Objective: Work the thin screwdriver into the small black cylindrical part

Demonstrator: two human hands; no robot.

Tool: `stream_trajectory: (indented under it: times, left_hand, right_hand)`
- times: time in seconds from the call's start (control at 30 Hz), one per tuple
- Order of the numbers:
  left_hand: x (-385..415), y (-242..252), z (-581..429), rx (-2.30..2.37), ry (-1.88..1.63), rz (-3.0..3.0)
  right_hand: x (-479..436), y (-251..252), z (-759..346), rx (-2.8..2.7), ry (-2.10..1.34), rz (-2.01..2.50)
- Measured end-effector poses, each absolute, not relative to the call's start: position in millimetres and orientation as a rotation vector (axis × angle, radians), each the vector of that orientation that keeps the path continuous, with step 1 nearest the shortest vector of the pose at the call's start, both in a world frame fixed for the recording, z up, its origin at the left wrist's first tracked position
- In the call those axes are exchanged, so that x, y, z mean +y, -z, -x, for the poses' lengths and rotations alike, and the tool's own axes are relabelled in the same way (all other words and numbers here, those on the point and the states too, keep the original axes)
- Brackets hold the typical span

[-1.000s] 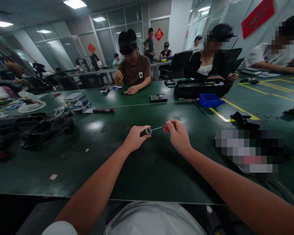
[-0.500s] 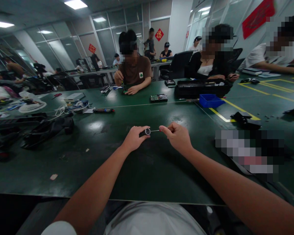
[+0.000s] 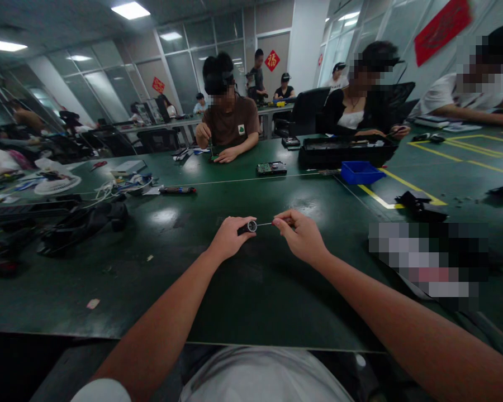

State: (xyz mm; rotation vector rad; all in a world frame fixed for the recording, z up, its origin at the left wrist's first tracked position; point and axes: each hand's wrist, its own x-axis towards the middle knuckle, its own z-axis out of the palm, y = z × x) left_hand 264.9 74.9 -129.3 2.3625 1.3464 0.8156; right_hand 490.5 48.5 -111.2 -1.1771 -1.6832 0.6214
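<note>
- Landmark: blue bin (image 3: 362,173) on the green table (image 3: 272,312).
- My left hand (image 3: 228,239), left of the bin and nearer me: thumb and fingers curved round a black cylinder (image 3: 251,226), pinching it. Its silver-rimmed round end faces me.
- My right hand (image 3: 302,237), also nearer me than the bin and left of it, right of the cylinder: thumb and fingertips pinching the red end of a thin rod (image 3: 265,224).
- Rod runs about level from my right fingertips to the cylinder's rim. Too small to tell whether the tip is inside or just against it.
- Hands apart, both over the table, rod bridging the gap.
- Black case (image 3: 318,152): just behind the bin.
- Yellow tape (image 3: 380,199): on the table, in front of the bin and out to its right.
- Black plastic pieces (image 3: 421,206): right of the bin, nearer me. Pixelated item (image 3: 427,259) is nearer still.
- Hard drive (image 3: 271,167): left of the bin, circuit board showing.
- Dark stick-shaped tool (image 3: 178,190): well left of the bin.
- Co-worker in brown shirt (image 3: 230,125): beyond the bin, to its left, both hands over the table.
- Co-worker in black jacket (image 3: 335,114): behind the bin, at the case.
</note>
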Motion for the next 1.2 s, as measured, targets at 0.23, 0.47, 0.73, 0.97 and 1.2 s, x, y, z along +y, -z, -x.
stream_trajectory:
  times: [0.23,0.47,0.73,0.97,1.2]
  left_hand:
    - [75.3,131.2,-265.1,1.341,-0.810,-2.363]
    - [74.7,129.8,-265.9,1.321,-0.807,-2.363]
    - [74.8,130.2,-267.4,1.338,-0.811,-2.359]
    - [74.4,126.1,-267.2,1.276,-0.841,-2.369]
    - [74.4,124.9,-268.5,1.210,-0.818,-2.387]
  right_hand:
    - [56.5,119.7,-492.6,-1.651,-0.697,1.255]
    - [54.7,119.5,-490.9,-1.665,-0.677,1.182]
    - [49.8,116.6,-489.6,-1.644,-0.614,1.189]
    - [59.1,120.2,-485.6,-1.253,-0.987,0.990]
    - [74.7,130.0,-492.4,-1.027,-1.122,0.993]
